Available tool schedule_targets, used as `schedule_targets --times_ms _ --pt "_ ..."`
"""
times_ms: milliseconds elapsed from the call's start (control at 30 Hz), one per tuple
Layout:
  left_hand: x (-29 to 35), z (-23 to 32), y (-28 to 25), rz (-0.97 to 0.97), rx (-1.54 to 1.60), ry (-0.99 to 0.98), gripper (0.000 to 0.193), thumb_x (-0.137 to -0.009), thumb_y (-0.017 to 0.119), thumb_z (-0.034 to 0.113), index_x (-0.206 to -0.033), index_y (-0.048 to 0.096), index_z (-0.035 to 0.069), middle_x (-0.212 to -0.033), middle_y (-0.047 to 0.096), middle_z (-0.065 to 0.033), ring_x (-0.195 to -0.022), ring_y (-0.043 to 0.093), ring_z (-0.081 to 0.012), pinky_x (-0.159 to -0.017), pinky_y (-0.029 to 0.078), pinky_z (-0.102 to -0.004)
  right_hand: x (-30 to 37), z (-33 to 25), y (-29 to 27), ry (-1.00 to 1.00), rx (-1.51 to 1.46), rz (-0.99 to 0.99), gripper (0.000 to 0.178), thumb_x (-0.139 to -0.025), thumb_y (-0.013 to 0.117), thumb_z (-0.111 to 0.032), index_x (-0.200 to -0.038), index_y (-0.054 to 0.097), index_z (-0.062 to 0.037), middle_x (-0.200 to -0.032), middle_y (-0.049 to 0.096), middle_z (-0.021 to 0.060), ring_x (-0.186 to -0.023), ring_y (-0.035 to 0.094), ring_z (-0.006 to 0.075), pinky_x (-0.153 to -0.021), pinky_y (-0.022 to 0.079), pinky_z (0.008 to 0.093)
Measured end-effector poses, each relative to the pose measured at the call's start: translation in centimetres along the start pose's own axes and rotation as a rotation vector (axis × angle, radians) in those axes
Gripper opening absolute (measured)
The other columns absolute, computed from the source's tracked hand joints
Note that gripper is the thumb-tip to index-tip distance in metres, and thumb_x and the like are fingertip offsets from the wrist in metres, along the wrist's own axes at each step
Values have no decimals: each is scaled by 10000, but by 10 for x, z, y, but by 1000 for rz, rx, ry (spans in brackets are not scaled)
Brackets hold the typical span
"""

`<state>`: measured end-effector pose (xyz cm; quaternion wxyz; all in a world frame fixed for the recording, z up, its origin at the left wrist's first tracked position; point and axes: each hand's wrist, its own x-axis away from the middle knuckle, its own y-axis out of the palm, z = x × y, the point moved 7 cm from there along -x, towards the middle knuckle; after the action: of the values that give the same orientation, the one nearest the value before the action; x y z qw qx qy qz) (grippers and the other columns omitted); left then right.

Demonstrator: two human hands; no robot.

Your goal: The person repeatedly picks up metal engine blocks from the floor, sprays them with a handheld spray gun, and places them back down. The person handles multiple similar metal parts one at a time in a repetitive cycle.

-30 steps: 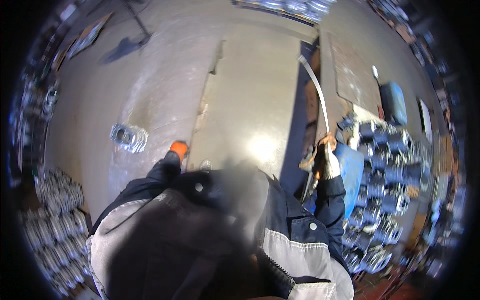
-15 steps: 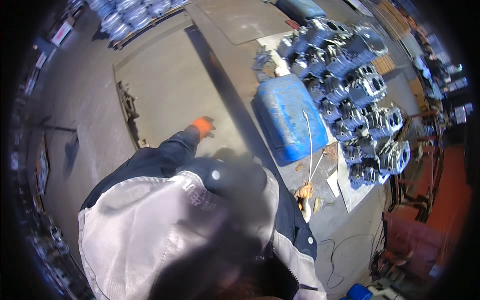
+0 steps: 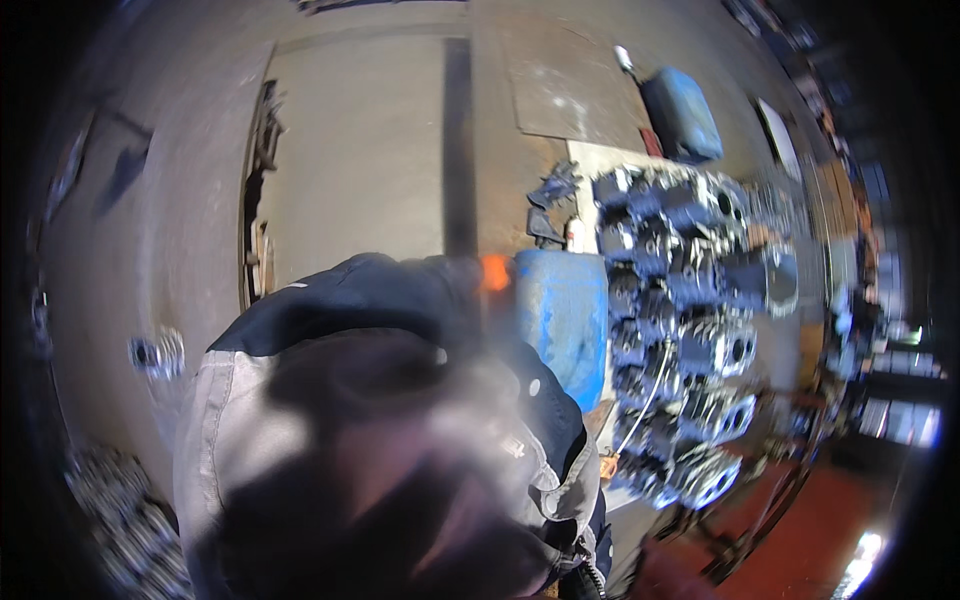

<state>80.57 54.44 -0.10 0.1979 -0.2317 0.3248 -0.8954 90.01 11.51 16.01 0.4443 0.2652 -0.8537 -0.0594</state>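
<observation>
Several rows of grey metal engine castings point(image 3: 690, 290) form the largest group, standing to the person's right on a pale sheet point(image 3: 590, 160). A blue plastic canister point(image 3: 565, 320) lies alongside the rows on their left, its long axis running away from the body. The next item down in size is a thin pale rod point(image 3: 648, 402). Its near end is at the right hand point(image 3: 608, 466), and its long axis points forward and to the right, crossing in front of the castings as seen from the head; whether the rod touches them cannot be determined. The governing relation is therefore rod to right hand: the shaft leads outward from that grip, away from the body and obliquely to the canister. The right grip appears closed around the near end, although the hand shows small and the jacket point(image 3: 230, 420) lies close beside it. The left hand point(image 3: 494, 272), in an orange glove, is at the far left corner of the canister, well apart from the rod. It is blurred; how far its grip is open, whether it holds anything, and whether it touches the canister cannot be determined. The right hand is the nearer to the rod.
</observation>
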Motion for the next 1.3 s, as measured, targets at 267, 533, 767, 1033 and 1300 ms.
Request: schedule_targets --times_ms 267,533,767,1033,1300 --pt "143 -163 -21 365 362 -625 339 -804 533 134 -1124 627 72 -1072 650 -167 -993 622 -283 -882 486 -354 -50 -77 36 71 361 -153 458 -946 527 -323 -1325 441 -82 -1213 538 105 -1084 543 240 -938 448 400" --pt "412 -185 209 454 907 -1204 235 -797 564 196 -950 673 55 -869 669 -145 -751 648 -276 -653 526 -416 -73 -85 76 174 668 -333 476 -944 523 -340 -1333 433 -81 -1219 538 108 -1088 543 239 -939 449 399" --pt "493 -48 400 179 1367 -1233 255 -831 580 272 -931 681 60 -899 683 -112 -741 658 -283 -647 549 -445 -73 -61 107 269 850 -433 492 -943 520 -354 -1340 427 -79 -1224 538 110 -1092 542 239 -939 449 398" --pt "436 -77 400 504 1617 -1152 220 -818 614 228 -941 679 56 -939 678 -118 -789 656 -278 -669 541 -449 -65 -48 115 293 903 -480 511 -941 517 -371 -1348 420 -78 -1231 538 112 -1096 542 238 -940 450 397" --pt "390 -117 191 50 -163 -612 224 -651 668 72 -872 701 65 -875 695 -124 -829 663 -308 -708 541 -351 -56 -41 72 259 693 -447 529 -939 513 -388 -1355 412 -76 -1237 537 115 -1101 541 238 -940 451 396"
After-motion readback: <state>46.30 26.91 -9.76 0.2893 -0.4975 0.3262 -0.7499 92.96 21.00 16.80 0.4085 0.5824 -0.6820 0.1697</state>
